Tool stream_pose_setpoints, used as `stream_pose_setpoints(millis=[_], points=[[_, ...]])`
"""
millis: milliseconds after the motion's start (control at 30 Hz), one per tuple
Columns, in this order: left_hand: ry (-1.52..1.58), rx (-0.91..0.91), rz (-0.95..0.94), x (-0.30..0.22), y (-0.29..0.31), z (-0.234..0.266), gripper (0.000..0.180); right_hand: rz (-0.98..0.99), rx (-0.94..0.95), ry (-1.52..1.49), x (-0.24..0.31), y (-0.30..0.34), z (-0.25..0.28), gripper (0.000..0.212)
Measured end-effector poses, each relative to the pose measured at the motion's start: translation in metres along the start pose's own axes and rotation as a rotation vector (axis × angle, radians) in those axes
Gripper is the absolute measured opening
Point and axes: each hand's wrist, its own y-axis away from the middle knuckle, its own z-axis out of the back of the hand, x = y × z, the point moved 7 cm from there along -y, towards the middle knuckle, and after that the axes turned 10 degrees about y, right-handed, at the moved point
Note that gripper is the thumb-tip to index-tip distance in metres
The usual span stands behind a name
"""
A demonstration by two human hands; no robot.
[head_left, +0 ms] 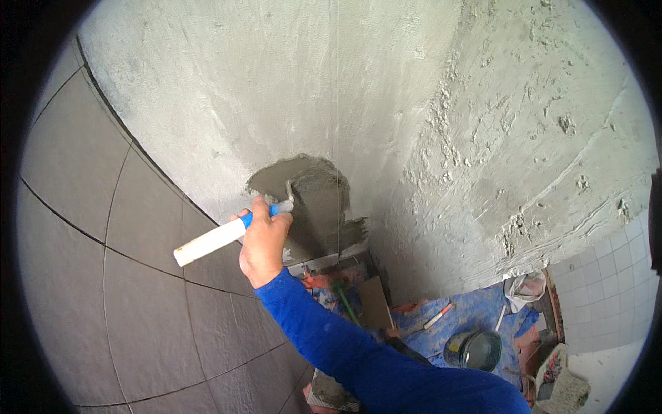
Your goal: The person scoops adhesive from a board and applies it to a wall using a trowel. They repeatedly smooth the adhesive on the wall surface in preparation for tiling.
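My right hand (265, 241), in a blue sleeve, reaches across from the lower right and is closed around the blue and white handle of a trowel (210, 241). The handle's long white end points down to the left. Its metal neck bends toward a darker, wet patch of mortar (300, 172) low on the grey wall. I cannot clearly tell the blade from the mortar around it. A thin string line (338, 103) hangs down the wall and passes in front of the patch. My left hand does not show.
Large grey-brown tiles (145, 228) cover the left wall; rough plaster (524, 131) covers the right. Below, a blue sheet (441, 338) holds a dark bucket (472, 350) and a red-and-white-handled tool (438, 316). A brown board (374, 303) stands beside a green stick (348, 307). A white bag (525, 286) lies farther right.
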Motion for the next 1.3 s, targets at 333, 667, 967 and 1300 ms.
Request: stream_pose_setpoints(millis=[333, 667, 967, 1300], points=[[0.056, 0.042, -0.041, 0.0, 0.005, -0.004, 0.05, 0.073, 0.271, 0.083, 0.043, 0.039, -0.05, 0.032], [0.385, 0.5, -0.32, -0.063, 0.027, -0.077, 0.048, -0.279, 0.755, -0.224, 0.049, 0.124, 0.002, 0.02], [0.907, 0.893, -0.026, -0.121, 0.057, -0.171, 0.07, -0.052, 0.89, 1.081, 0.192, 0.162, 0.19, 0.039], [1.027, 1.031, 0.011, -0.154, 0.133, -0.266, 0.063, 0.737, 0.816, 1.948, 0.271, 0.191, 0.203, 0.035]])
